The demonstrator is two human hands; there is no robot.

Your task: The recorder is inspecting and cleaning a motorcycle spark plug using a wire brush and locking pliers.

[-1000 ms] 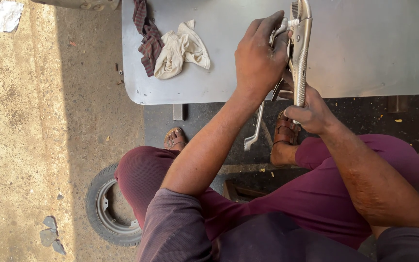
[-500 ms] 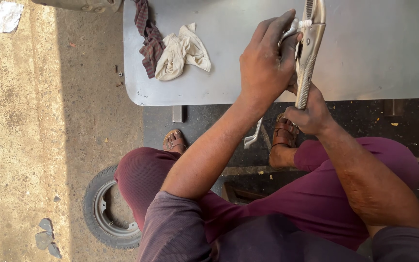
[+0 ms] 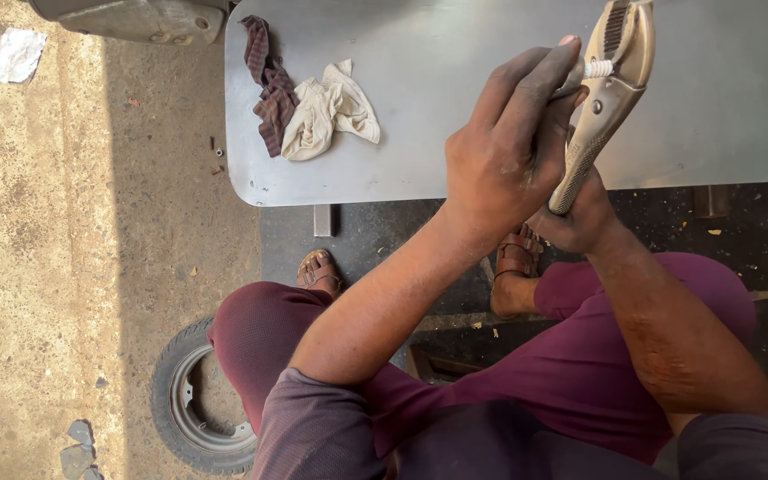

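Pliers [image 3: 602,107] — long, tan, ridged metal — held upright above the grey sheet-metal table [image 3: 455,107], near its front edge. Right hand [image 3: 584,218] clamped round the handle end; left hand [image 3: 504,147], fingers curled together, grips the white threaded screw [image 3: 599,68]. Crumpled rags [image 3: 308,102] lie leftward — cream and checked cloth.

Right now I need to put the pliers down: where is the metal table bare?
Bare metal table lies between the rags and the left hand, and right of the pliers. The rags crowd its left corner.
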